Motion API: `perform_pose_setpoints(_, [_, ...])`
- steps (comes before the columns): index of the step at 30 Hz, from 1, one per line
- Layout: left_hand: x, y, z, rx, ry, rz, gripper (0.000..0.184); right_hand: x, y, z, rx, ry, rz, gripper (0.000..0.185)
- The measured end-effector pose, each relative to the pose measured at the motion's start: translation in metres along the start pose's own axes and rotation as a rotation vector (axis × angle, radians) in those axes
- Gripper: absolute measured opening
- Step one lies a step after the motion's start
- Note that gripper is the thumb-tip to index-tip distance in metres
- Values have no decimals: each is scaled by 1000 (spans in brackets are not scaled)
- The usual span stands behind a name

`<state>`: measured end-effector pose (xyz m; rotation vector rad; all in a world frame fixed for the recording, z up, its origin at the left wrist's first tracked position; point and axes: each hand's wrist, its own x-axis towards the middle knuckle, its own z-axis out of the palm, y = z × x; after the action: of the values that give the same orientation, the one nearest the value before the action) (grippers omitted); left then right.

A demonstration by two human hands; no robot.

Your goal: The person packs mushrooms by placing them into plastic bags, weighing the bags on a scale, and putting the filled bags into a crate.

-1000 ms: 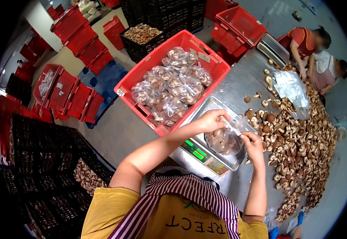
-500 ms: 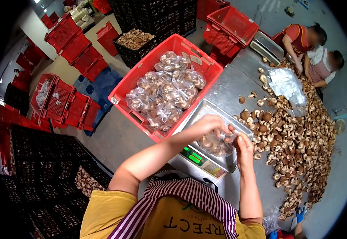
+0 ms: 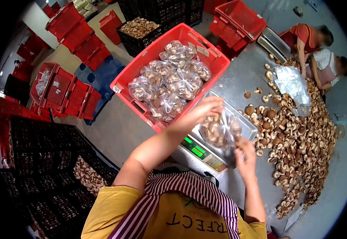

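Note:
A clear plastic bag of mushrooms (image 3: 214, 132) is over the metal pan of a scale (image 3: 246, 126) with lit green digits. At the bag's upper left, my left hand (image 3: 207, 109) is closed on the plastic. My right hand (image 3: 245, 156) is at the bag's lower right, somewhat blurred, with thumb and fingers apart. Left of the scale, a red crate (image 3: 119, 75) contains several filled, knotted bags (image 3: 183, 83).
Loose mushrooms (image 3: 297, 147) cover the table's right side, with a pile of plastic bags (image 3: 292, 85) on them. Two people (image 3: 303, 38) reach in at the upper right beside another scale (image 3: 274, 44). Black crates (image 3: 50, 171) stand at the lower left, red crates (image 3: 77, 36) at the upper left.
My hands have moved apart from the bag's gathered top; the right hand has dropped lower and its fingers have opened. The bag looks more upright. The whole view has shifted slightly.

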<state>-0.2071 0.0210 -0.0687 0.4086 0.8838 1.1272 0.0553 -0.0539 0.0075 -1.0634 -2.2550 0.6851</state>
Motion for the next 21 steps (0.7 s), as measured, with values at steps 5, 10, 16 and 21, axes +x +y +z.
perform_pose_setpoints(5, [-16, 55, -40, 379, 328, 390, 19, -23, 77, -32, 471, 585, 684, 27])
perform_pose_setpoints(10, [-38, 70, -34, 389, 385, 583, 13, -108, 197, -36, 507, 753, 772, 17])
perform_pose_setpoints(16, [-46, 49, -10, 850, 371, 687, 23, -178, 231, 34, 473, 605, 934, 23])
perform_pose_setpoints(21, [-53, 30, 16, 1390, -23, 776, 47, -206, 241, 74, 546, 568, 1100, 26])
